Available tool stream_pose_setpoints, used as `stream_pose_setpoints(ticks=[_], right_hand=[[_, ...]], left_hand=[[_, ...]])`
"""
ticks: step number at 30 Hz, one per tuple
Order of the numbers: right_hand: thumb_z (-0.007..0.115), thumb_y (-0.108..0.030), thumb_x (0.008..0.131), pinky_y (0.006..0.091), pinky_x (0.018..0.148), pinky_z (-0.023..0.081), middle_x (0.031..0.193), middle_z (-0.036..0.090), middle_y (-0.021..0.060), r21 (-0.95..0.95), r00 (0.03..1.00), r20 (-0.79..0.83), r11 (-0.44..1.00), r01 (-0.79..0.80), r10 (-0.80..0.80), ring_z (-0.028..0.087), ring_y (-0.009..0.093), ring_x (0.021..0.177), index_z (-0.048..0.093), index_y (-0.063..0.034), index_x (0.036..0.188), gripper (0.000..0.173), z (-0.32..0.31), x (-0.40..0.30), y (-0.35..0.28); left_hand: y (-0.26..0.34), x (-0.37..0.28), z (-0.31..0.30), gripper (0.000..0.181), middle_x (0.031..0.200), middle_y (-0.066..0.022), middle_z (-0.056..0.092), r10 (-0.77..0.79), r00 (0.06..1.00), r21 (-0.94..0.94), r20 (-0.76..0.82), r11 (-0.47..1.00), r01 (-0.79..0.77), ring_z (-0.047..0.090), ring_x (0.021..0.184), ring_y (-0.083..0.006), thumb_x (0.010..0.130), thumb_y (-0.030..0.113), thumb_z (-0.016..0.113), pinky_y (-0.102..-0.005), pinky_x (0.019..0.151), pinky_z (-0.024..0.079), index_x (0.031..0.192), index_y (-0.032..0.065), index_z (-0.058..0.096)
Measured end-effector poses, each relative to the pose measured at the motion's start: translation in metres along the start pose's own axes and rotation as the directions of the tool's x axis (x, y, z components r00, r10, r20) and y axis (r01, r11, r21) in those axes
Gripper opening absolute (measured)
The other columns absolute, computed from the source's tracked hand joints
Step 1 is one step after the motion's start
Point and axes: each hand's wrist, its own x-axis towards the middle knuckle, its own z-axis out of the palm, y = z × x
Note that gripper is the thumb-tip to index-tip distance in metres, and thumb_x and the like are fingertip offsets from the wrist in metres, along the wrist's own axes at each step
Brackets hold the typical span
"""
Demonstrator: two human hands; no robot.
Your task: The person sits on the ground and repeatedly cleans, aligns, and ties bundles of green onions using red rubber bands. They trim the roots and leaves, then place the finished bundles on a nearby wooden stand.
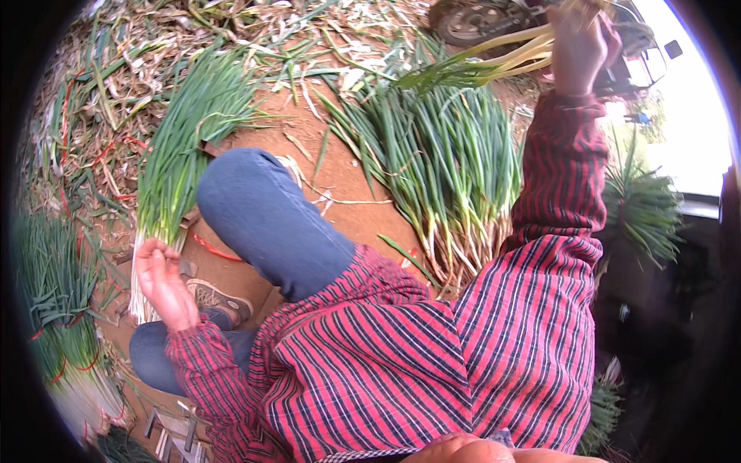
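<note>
My right hand (579, 55) is raised at the upper right and closed around several yellowed green onions (509, 52), their leaves trailing to the left. Below it, a large pile of unpeeled green onions (451, 156) lies on the soil, with brown roots towards me. At the left, my left hand (165, 283) is palm up, its fingers loosely curled and nothing seen in them. It is beside the white stalks of a cleaner heap of green onions (179, 144). Whether it touches those stalks, I cannot tell.
Bundled green onions (58, 289) tied with red strings lie at the far left. Discarded leaves (116, 75) cover the ground beyond. A red strap (214, 247) is near my shoe (223, 298). A vehicle wheel (480, 23) stands at the top right, near another onion bundle (642, 208).
</note>
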Motion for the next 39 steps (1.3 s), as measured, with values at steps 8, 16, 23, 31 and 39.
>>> stream_pose_setpoints(ticks=[8,16,23,31,39], right_hand=[[0.06,-0.003,0.085,0.0285,0.047,0.049,0.063,0.063,0.0082,0.008,0.904,0.425,0.999,0.041,-0.041,0.059,0.016,0.053,0.071,-0.0034,0.082,0.012,-0.136,0.012,-0.094],[0.057,-0.008,0.073,0.0455,0.068,0.054,0.077,0.067,0.0166,0.395,0.78,0.625,0.857,-0.332,0.014,0.067,0.036,0.076,0.069,-0.0128,0.104,0.034,0.047,-0.179,-0.164],[0.06,-0.006,0.073,0.0484,0.069,0.049,0.077,0.063,0.0197,0.712,0.816,0.575,0.53,-0.461,-0.064,0.063,0.042,0.081,0.06,-0.0038,0.09,0.017,0.045,-0.195,-0.227],[0.078,-0.028,0.069,0.0424,0.094,0.044,0.111,0.06,0.0204,0.79,0.856,0.509,0.442,-0.425,-0.086,0.056,0.037,0.109,0.055,0.0,0.119,0.062,0.048,-0.187,-0.209],[0.069,-0.019,0.086,0.0318,0.069,0.045,0.081,0.061,0.0103,0.721,0.712,0.689,0.239,-0.651,-0.136,0.056,0.015,0.075,0.058,0.0011,0.112,0.034,0.082,-0.264,-0.208]], left_hand=[[0.028,-0.045,0.1,0.016,0.1,-0.0036,0.057,0.15,0.951,-0.037,0.271,0.989,-0.145,0.055,0.086,-0.0113,0.098,0.006,0.051,-0.0257,0.081,0.049,0.113,0.0031,0.055],[-0.004,-0.093,0.22,0.063,0.141,-0.0108,0.044,0.025,0.696,0.117,0.718,0.981,-0.156,0.04,0.132,-0.0237,0.09,0.006,0.061,-0.0395,0.109,0.032,0.146,0.0061,0.031],[-0.075,-0.07,0.173,0.065,0.14,-0.0052,0.045,-0.214,0.677,0.208,0.704,0.974,0.09,0.045,0.129,-0.0212,0.091,0.025,0.064,-0.0406,0.11,0.034,0.145,0.0093,0.03],[-0.074,-0.081,0.194,0.043,0.132,-0.0081,0.05,-0.069,0.875,-0.077,0.479,0.99,0.12,0.049,0.124,-0.0207,0.103,0.031,0.043,-0.0393,0.104,0.04,0.137,0.0035,0.041],[-0.048,-0.065,0.201,0.023,0.096,-0.0089,0.062,-0.026,0.917,-0.193,0.397,0.975,0.111,0.062,0.088,-0.0175,0.101,0.02,0.051,-0.0329,0.079,0.053,0.114,0.0011,0.053]])
